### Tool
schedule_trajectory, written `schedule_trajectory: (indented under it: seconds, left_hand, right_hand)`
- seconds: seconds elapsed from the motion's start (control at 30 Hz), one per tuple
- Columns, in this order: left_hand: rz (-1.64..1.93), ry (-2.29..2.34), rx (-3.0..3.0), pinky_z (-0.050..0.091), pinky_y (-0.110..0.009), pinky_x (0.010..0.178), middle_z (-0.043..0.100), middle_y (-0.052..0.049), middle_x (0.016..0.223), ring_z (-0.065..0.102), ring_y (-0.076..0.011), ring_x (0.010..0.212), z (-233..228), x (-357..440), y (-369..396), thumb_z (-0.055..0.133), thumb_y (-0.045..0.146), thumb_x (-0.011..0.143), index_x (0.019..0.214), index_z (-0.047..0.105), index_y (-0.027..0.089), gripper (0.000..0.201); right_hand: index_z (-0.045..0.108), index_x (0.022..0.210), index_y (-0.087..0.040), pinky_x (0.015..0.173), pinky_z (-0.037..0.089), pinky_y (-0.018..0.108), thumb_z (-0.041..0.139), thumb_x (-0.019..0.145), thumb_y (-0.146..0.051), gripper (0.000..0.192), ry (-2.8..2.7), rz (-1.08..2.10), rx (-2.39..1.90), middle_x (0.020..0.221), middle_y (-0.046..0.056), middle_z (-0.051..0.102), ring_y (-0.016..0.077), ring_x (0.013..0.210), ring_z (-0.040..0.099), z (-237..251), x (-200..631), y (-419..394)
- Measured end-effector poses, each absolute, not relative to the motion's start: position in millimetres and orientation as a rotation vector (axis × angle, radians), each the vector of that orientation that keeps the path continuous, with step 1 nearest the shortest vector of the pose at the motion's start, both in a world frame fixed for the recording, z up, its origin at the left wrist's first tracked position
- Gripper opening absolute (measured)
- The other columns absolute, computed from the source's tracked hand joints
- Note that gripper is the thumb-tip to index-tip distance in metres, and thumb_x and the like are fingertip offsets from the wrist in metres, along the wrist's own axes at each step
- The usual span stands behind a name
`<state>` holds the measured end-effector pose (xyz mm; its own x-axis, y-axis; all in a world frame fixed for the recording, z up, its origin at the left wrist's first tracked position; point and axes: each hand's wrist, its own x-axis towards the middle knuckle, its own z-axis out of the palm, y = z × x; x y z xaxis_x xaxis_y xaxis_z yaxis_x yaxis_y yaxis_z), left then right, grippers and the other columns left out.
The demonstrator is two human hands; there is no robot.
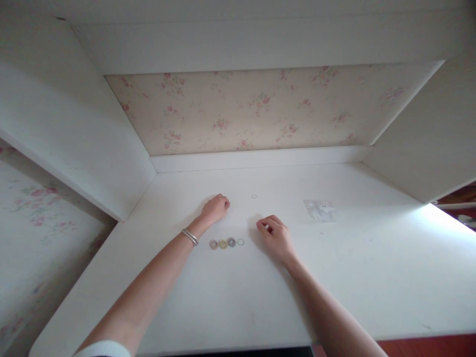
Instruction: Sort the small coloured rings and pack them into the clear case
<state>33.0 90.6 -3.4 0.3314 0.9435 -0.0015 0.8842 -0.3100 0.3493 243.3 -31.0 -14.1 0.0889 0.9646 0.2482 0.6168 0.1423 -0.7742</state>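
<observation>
My left hand (215,208) rests on the white desktop with its fingers curled closed; anything inside them is hidden. To its right, my right hand (277,239) is closed in a pinch, thumb against forefinger, and whatever may be between the tips is too small to make out. Between the forearms lies a short row of small rings: a pinkish ring (213,244), a yellow ring (222,243), a grey ring (231,242) and a thin pale green ring (241,242). Beyond the hands, a single thin ring (254,196) lies flat, touched by neither hand.
A clear plastic bag (320,211) with something whitish in it lies right of my right hand. White side panels (420,124) and a low back ledge (260,158) enclose the desktop (208,302). Floral wallpaper (238,109) shows behind, and a shelf edge (260,44) hangs above.
</observation>
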Motion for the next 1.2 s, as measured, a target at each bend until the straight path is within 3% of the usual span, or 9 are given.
schedule_trajectory:
  seconds: [0.27,0.57,0.87,1.1,1.2]
  left_hand:
    - [0.142,1.324,2.304,0.044,-0.021,0.075,0.068,-0.004,0.094,0.061,-0.0154,0.084,11,37,58,0.052,0.029,0.081,0.088,0.069,0.019,0.021]
    - [0.217,1.186,2.340,0.042,-0.025,0.076,0.064,-0.004,0.093,0.059,-0.0158,0.083,33,45,-3,0.050,0.028,0.083,0.083,0.067,0.021,0.019]
    - [0.169,1.282,2.359,0.042,-0.028,0.075,0.064,-0.005,0.089,0.060,-0.0189,0.084,32,47,-12,0.051,0.025,0.081,0.083,0.070,0.024,0.020]
    - [0.566,1.309,2.073,0.042,-0.024,0.077,0.066,-0.003,0.091,0.059,-0.0160,0.085,42,13,-10,0.050,0.032,0.083,0.087,0.067,0.020,0.022]
    - [0.694,1.407,1.785,0.043,-0.025,0.074,0.067,-0.003,0.089,0.060,-0.0161,0.081,30,-10,-13,0.050,0.040,0.083,0.092,0.065,0.017,0.028]
  right_hand:
    - [0.067,0.080,-0.020,0.063,0.040,0.024,0.049,0.085,-0.035,0.024,-1.604,0.573,-1.581,0.086,0.002,0.061,0.0098,0.063,0.053,-15,244,-30]
    - [0.068,0.080,-0.020,0.063,0.039,0.024,0.049,0.085,-0.035,0.024,-1.610,0.576,-1.583,0.086,0.002,0.061,0.0098,0.063,0.052,-14,243,-30]
    - [0.067,0.080,-0.020,0.063,0.039,0.024,0.048,0.086,-0.034,0.024,-1.644,0.586,-1.556,0.085,0.002,0.060,0.0098,0.063,0.052,-13,242,-32]
    - [0.067,0.084,-0.021,0.065,0.040,0.025,0.046,0.087,-0.035,0.026,-1.669,0.549,-1.604,0.088,0.003,0.061,0.0106,0.066,0.053,-16,242,-30]
    - [0.066,0.096,-0.023,0.075,0.039,0.030,0.045,0.087,-0.035,0.025,-1.727,0.464,-1.728,0.096,0.004,0.061,0.0136,0.076,0.056,-16,242,-19]
